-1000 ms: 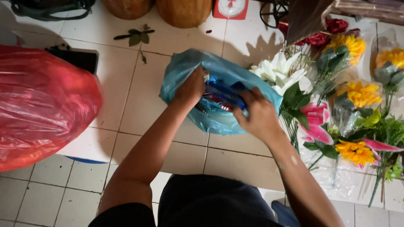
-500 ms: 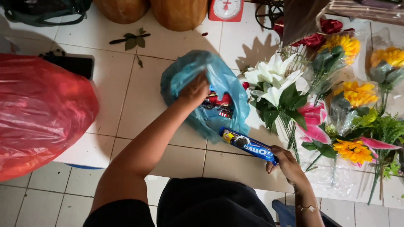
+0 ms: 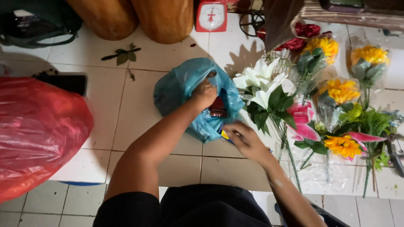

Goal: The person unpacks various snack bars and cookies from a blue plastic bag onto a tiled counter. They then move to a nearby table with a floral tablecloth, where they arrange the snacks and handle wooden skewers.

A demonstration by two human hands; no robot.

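Note:
A blue plastic bag (image 3: 181,90) lies on the white tiled floor in front of me. My left hand (image 3: 204,93) grips the bag's upper edge and holds the mouth apart, where red packets (image 3: 218,107) show inside. My right hand (image 3: 246,142) is at the bag's lower right edge, curled around a long blue packet (image 3: 225,135). Only the packet's yellow-and-blue tip shows past my fingers, right by the bag's mouth.
A big red plastic bag (image 3: 38,134) fills the left. Artificial flowers (image 3: 320,105) in clear wrap lie to the right, white lilies (image 3: 261,82) nearest the bag. At the top stand a red kitchen scale (image 3: 211,16) and two brown round vessels (image 3: 166,19). A black phone (image 3: 63,83) lies by the red bag.
My right hand came out of the bag with the long blue packet, swung it down and right, and has now brought it back to the bag's mouth. The left hand kept its hold.

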